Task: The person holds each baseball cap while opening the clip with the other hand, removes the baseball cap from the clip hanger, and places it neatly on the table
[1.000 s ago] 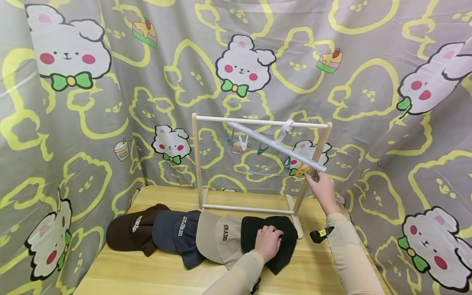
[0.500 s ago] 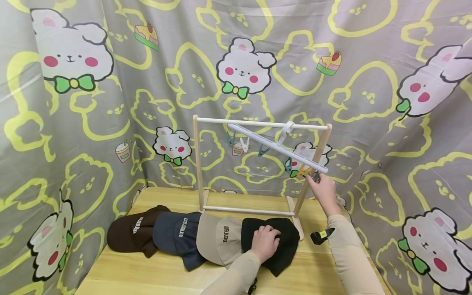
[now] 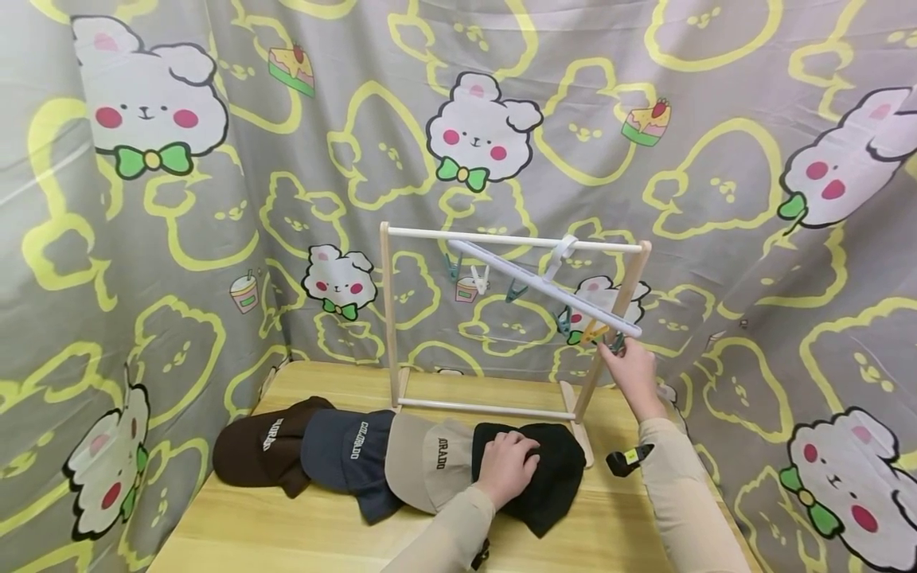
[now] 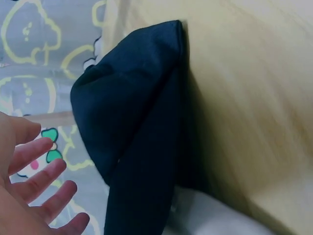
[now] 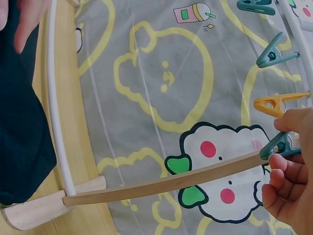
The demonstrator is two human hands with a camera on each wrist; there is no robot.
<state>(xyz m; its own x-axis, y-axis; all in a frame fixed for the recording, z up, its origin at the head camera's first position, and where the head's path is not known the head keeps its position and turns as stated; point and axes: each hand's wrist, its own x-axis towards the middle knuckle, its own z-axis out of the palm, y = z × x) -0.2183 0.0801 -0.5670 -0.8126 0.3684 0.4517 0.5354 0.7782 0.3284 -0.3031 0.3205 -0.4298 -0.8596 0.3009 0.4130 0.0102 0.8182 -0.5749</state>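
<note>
In the head view my left hand (image 3: pixel 505 468) is above the black cap (image 3: pixel 557 481), its fingers loosely bent. The left wrist view shows that hand (image 4: pixel 36 181) with fingers spread and nothing in them, beside the black cap (image 4: pixel 132 107). My right hand (image 3: pixel 634 376) is raised at the low right end of a tilted white hanger (image 3: pixel 537 282). Thumb and fingers of the right hand (image 5: pixel 293 176) pinch a teal clip (image 5: pixel 279 146). Just above it in the right wrist view is a yellow clip (image 5: pixel 274 104); other teal clips (image 5: pixel 274 53) hang along the bar.
The hanger hooks over the top rail of a wooden rack (image 3: pixel 390 318). A beige cap (image 3: pixel 415 465), a navy cap (image 3: pixel 347 458) and a brown cap (image 3: pixel 261 450) overlap in a row on the table (image 3: pixel 286 537). Patterned curtains (image 3: pixel 401 48) surround it.
My left hand has shifted a little left over the black cap. The right hand stays at the teal clip, and the view has turned slightly.
</note>
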